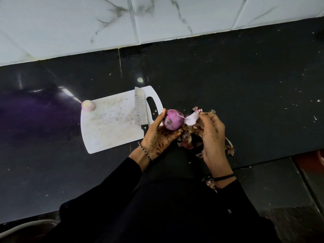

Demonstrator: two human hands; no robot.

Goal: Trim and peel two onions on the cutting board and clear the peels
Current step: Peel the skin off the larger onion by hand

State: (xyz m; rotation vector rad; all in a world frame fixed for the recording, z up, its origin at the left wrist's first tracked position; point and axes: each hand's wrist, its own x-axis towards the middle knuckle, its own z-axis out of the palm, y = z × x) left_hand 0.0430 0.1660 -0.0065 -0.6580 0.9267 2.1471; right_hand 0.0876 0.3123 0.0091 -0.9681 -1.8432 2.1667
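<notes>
Black sleeves nearest, a beaded bracelet on the left wrist and a dark band on the right. Left hand cradles a purple onion, fingers curled under it and thumb up its left side. The onion is held over the dark counter, just right of the cutting board's handle end. Right hand pinches a pale strip of peel between thumb and fingertips; the strip's other end joins the onion. Loose dry peels lie heaped on the counter beneath and beside both hands. Further out, the white cutting board lies flat, a knife on its right part beside the handle slot, blade pointing away. A peeled onion sits at the board's far left corner. Beyond, a marbled tile wall.
</notes>
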